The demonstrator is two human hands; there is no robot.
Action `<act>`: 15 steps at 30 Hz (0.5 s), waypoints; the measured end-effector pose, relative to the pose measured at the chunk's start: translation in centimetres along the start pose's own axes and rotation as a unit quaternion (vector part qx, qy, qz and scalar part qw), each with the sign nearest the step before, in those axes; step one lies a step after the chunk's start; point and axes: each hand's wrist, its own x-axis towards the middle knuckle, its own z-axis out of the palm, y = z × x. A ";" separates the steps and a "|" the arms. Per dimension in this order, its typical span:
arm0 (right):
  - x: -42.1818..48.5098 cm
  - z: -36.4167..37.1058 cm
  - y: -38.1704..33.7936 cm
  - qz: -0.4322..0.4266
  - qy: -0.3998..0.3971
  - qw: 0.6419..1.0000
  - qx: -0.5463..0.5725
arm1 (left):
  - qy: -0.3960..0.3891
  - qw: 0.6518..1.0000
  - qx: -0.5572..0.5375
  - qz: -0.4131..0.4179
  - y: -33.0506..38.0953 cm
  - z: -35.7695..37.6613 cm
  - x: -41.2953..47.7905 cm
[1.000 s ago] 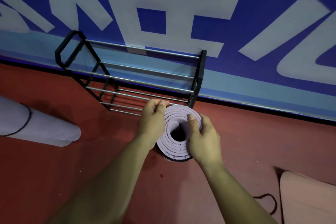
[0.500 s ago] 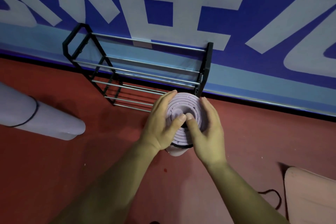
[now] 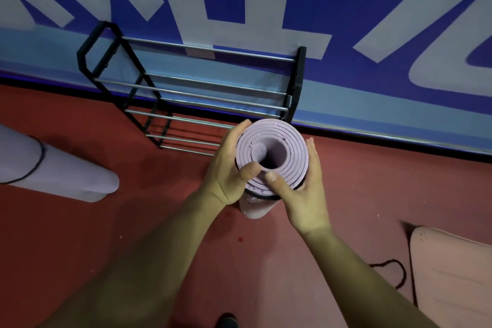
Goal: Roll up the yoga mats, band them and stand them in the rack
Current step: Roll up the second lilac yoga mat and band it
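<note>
Two-handed, clasps the mat [image 3: 296,147] upright just off the right end of the rack [image 3: 298,80], at 5 o'clock from it: left hand [image 3: 226,168] curled round it at 9 o'clock, right hand [image 3: 300,194] pressed on at 3, thumbs hooked over the top rim at 6. Could snag on the front bars and tip, or telescope at the core, with the band [image 3: 262,196] below the grip and the top coils loose.

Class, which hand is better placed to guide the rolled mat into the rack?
Probably the left hand: its grip curls round the mat nearest the rack; the right hand lies flatter, farther away.
</note>
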 end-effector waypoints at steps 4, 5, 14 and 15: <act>-1.3 0.2 -0.9 -0.048 -0.023 0.998 0.046 | -0.039 0.999 -0.019 0.002 0.0 -0.3 -0.1; -1.3 0.4 -1.1 -0.046 -0.032 0.997 0.048 | -0.034 0.999 -0.033 0.001 0.3 -0.3 -0.3; -0.5 -0.2 0.3 0.034 -0.012 0.998 -0.054 | -0.090 0.985 0.146 0.013 -1.0 -1.4 -2.5; -0.9 -0.3 0.1 0.023 -0.016 0.999 -0.032 | -0.084 0.982 0.169 -0.002 -0.7 -1.4 -2.7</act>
